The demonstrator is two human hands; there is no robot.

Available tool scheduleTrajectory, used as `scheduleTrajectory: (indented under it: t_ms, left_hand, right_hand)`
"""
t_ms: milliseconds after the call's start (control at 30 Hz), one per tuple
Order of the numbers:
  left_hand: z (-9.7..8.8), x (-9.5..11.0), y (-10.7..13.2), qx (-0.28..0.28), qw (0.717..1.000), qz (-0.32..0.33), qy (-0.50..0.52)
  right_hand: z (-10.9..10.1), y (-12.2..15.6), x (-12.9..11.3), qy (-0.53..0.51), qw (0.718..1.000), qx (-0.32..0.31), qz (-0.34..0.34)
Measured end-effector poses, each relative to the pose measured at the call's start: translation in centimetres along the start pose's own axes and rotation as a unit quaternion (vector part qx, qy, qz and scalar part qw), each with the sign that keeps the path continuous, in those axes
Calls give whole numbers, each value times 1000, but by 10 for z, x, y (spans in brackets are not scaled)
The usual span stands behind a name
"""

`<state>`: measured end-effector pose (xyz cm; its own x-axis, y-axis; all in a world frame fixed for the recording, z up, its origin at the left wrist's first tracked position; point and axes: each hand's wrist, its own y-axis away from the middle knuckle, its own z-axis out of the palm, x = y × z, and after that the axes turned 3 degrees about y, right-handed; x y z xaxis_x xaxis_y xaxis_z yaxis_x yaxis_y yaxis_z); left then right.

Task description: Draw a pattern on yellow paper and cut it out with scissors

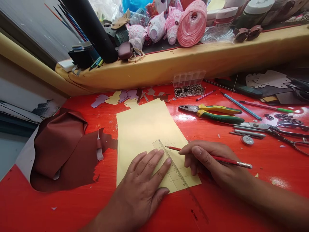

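A pale yellow sheet of paper (142, 129) lies on the red table (241, 193). Across its lower right part rests a clear plastic ruler (175, 169), running diagonally. My left hand (142, 185) lies flat on the paper with its fingers spread, and the fingertips press on the ruler. My right hand (207, 159) is closed on a red pencil (229, 161). The pencil's tip touches the paper beside the ruler's upper end. Faint pencil lines show on the paper under the ruler.
A brown leather piece (65, 148) lies at the left. Green-and-yellow pliers (212, 112), scissors (277, 130), pencils and small metal parts lie at the right. A clear compartment box (188, 79) stands behind. A yellow ledge (217, 58) at the back carries stuffed toys, ribbon and jars.
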<state>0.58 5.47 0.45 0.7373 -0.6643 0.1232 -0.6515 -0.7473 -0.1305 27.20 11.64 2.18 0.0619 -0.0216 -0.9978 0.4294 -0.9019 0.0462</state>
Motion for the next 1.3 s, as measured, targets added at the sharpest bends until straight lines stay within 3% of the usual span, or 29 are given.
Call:
scheduleTrajectory:
  t_ms: [800, 1300]
  left_hand:
    - [4, 1, 2, 21, 1000, -3, 8]
    - [6, 2, 3, 31, 999, -4, -6]
  right_hand:
    - [0, 0, 4, 25, 999, -16, -21]
    - [4, -1, -4, 103, 994, -35, -18]
